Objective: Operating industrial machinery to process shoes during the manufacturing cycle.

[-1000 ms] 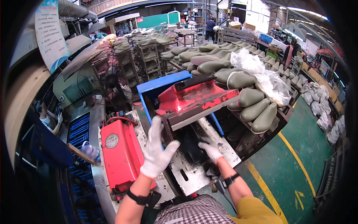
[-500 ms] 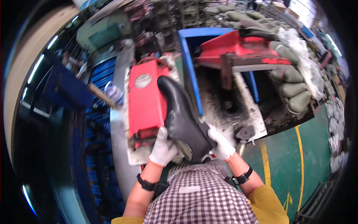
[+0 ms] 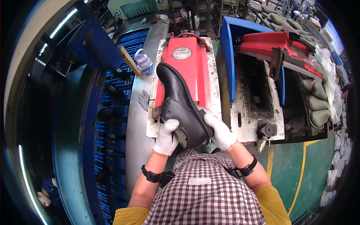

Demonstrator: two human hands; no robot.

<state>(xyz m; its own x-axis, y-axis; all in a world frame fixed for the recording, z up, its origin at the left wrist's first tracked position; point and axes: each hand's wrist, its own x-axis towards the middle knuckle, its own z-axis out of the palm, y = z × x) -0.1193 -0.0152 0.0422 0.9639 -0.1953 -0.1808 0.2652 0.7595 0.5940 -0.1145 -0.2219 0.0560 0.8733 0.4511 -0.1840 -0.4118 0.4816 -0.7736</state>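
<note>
A black leather shoe (image 3: 180, 108) is held in front of me on its side, toe pointing away and heel near my apron. White knit gloves cover both hands. My left hand (image 3: 167, 137) grips the shoe at the opening, with the thumb on top near the laces and the other fingers partly hidden below. My right hand (image 3: 221, 131) is closed around the heel and sole edge. Something greenish shows inside the shoe's opening. Beyond the shoe lies a red machine cover (image 3: 189, 71) on a white, worn plate (image 3: 212, 75).
At right, a blue-framed machine (image 3: 227, 60) has its red lid (image 3: 270, 45) raised above a dark cavity. Several olive-green shoe lasts (image 3: 318, 114) lie beyond it. On the left are a metal ledge (image 3: 137, 123), a clear plastic bottle (image 3: 144, 63) and a grey glove (image 3: 143, 99).
My view has shifted left, so the machines appear further right. Both hands keep hold of the shoe, which has turned slightly and shows more of its laced upper.
</note>
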